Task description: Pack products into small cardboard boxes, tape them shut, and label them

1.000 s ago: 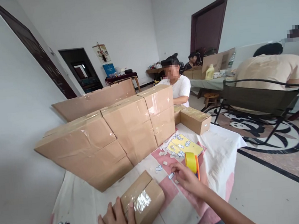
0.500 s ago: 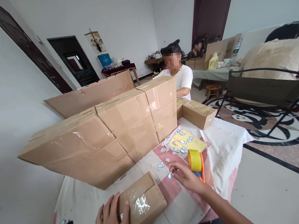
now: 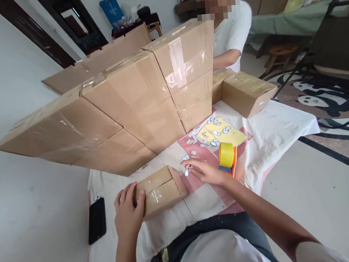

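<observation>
Okay, nearest first: white top and dark trousers [image 3: 257,225] of the wearer at the table edge. Left hand [image 3: 129,212] laid over the left end of a small brown cardboard carton [image 3: 164,195] with a shiny clear tape patch, thumb and fingers apart. Carton lies flat on a white-and-pink tablecloth [image 3: 263,139], near edge of table. Black flat rectangular phone-like object [image 3: 97,221] left of that hand. Right hand [image 3: 207,172] just right of the carton, fingertips pinched together on a small white blue-edged label [image 3: 186,172]. Beside its wrist, a yellow ring-shaped roll [image 3: 226,155] against an orange ring [image 3: 235,162]. Beyond, a yellow sheet [image 3: 236,135] with loose white pieces scattered on and next to it. Behind, a wall of taped brown cartons [image 3: 148,113]; more brown cartons [image 3: 247,92] to its right. Farther: person in a white shirt [image 3: 240,25], then a round wooden stool [image 3: 282,50].
</observation>
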A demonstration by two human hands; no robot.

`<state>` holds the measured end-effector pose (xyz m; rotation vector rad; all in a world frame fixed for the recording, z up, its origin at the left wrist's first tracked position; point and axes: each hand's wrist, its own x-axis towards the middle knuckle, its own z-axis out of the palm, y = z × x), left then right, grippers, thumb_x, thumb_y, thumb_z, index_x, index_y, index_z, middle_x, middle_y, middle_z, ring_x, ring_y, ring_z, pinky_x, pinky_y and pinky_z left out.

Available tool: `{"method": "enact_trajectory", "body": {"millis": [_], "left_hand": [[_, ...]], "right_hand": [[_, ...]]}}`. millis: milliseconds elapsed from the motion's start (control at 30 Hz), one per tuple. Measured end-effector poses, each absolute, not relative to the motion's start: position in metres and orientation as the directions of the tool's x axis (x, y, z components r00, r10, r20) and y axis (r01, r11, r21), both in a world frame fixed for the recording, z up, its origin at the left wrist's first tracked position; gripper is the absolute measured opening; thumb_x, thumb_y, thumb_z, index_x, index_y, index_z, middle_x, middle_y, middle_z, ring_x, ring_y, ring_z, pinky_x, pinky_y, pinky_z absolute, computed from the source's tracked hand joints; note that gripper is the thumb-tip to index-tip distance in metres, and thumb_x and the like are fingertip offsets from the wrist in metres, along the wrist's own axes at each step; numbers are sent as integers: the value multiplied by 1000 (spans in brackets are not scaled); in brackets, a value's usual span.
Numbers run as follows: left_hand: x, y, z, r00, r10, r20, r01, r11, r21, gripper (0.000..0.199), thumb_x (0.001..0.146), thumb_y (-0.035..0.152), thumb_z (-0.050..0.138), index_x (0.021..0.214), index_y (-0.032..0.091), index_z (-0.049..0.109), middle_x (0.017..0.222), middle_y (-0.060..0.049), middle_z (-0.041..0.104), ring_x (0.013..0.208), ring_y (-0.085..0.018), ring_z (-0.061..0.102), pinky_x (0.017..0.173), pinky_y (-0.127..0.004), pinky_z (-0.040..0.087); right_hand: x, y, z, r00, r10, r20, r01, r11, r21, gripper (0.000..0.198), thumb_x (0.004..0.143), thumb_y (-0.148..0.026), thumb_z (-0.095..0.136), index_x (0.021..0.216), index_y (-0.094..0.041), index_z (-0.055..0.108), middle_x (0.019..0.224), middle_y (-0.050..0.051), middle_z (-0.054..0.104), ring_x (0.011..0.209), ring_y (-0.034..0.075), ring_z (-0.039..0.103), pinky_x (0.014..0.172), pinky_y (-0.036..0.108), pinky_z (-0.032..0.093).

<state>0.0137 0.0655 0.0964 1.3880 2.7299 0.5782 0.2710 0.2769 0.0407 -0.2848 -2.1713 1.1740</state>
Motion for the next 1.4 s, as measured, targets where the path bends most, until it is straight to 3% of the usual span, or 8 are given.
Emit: {"method": "enact_trajectory", "body": {"millis": [200, 833, 900, 967, 1033, 1100, 1233, 1400], "left_hand": [[18, 65, 100, -614, 778, 133, 768, 550, 328, 48, 95, 55, 38, 131, 28, 56, 139, -5, 59, 133, -30, 44, 117, -49, 34], [14, 65, 96, -587, 791, 175, 791, 513, 334, 51, 95, 57, 38, 131, 26, 57, 138, -6, 60, 131, -31, 44, 116, -50, 34], [15, 65, 95, -586, 791, 178, 793, 513, 329, 51, 95, 56, 38, 132, 26, 57, 138, -6, 60, 131, -31, 43, 116, -51, 33], [16, 65, 96, -590, 787, 181, 790, 518, 327, 50, 96, 56, 38, 132, 27, 57, 138, -6, 60, 131, -31, 44, 116, -51, 33], [16, 65, 96, -592, 784, 185, 789, 519, 329, 49, 96, 55, 39, 132, 28, 57, 138, -6, 59, 131, -31, 44, 116, -51, 34], [16, 65, 95, -586, 787, 193, 794, 511, 329, 49, 96, 56, 39, 132, 27, 57, 138, -6, 60, 131, -31, 44, 116, -52, 34], [15, 65, 95, -584, 789, 194, 796, 509, 327, 50, 96, 56, 38, 132, 27, 57, 137, -5, 60, 130, -31, 43, 116, -52, 34], [17, 66, 95, -602, 778, 181, 783, 531, 324, 50, 96, 57, 37, 132, 27, 57, 138, -6, 60, 130, -31, 44, 116, -52, 34]], "right_hand": [[253, 271, 26, -807, 359, 468, -200, 580, -790, 44, 98, -12, 49, 141, -22, 51, 104, 6, 69, 104, 21, 59, 94, 37, 50], [238, 261, 20, -795, 395, 460, -180, 571, -801, 53, 98, -19, 58, 149, -28, 45, 102, 6, 69, 101, 21, 57, 93, 38, 50], [238, 256, 17, -785, 436, 440, -143, 564, -814, 55, 97, -20, 60, 149, -28, 43, 106, 6, 69, 104, 22, 58, 94, 39, 50], [238, 246, 13, -715, 572, 402, -55, 527, -848, 52, 94, -25, 65, 143, -26, 49, 112, 8, 67, 106, 23, 58, 96, 41, 49], [239, 230, 8, -608, 717, 340, 18, 441, -897, 37, 92, -30, 68, 128, -23, 60, 112, 9, 65, 103, 24, 60, 93, 40, 50], [238, 213, 5, -554, 787, 271, 12, 333, -943, 23, 95, -34, 63, 114, -22, 67, 106, 9, 65, 98, 23, 62, 89, 38, 51], [235, 190, 3, -578, 799, 167, -73, 153, -985, 34, 103, -39, 48, 126, -23, 68, 108, 9, 64, 105, 21, 62, 93, 37, 52], [234, 176, 2, -589, 792, 162, -144, 94, -985, 45, 102, -50, 46, 136, -26, 65, 117, 10, 56, 118, 22, 56, 109, 42, 45]]}}
